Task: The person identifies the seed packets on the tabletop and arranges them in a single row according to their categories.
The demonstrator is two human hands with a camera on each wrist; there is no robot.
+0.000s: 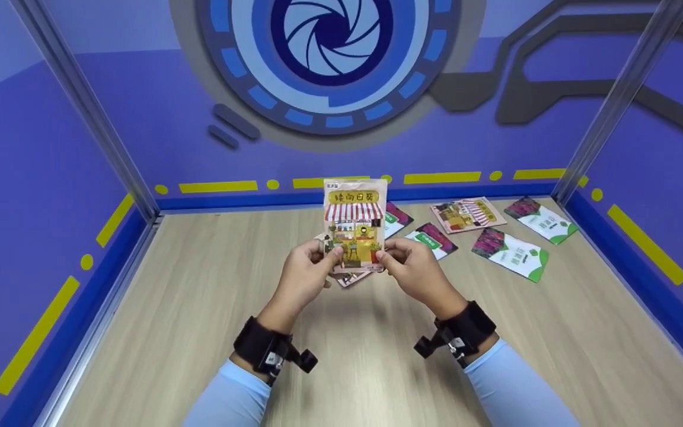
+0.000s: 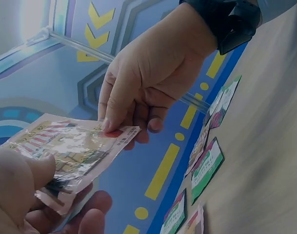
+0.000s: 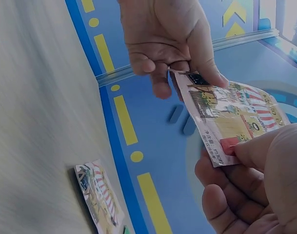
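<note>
A pink seed packet (image 1: 354, 228) with a striped awning and a yellow shop scene is held upright, front side towards me. My left hand (image 1: 306, 267) pinches its lower left corner, thumb on the front. At the lower right corner my right hand (image 1: 418, 270) pinches it the same way. In the right wrist view the packet (image 3: 236, 112) spans both hands, the right thumb lying over a small red patch near the bottom edge. The left wrist view shows the packet's glossy front (image 2: 75, 146) catching light. Behind it, another pink packet (image 1: 350, 280) on the table is mostly hidden.
Several packets lie on the wooden table (image 1: 199, 344): a pink packet (image 1: 469, 214), two white-and-green packets (image 1: 540, 220) (image 1: 513, 255) at the right, and two green-and-purple ones (image 1: 433, 240) (image 1: 399, 218) partly behind the held packet and right hand. Blue-purple panels (image 1: 341, 160) enclose the back and sides.
</note>
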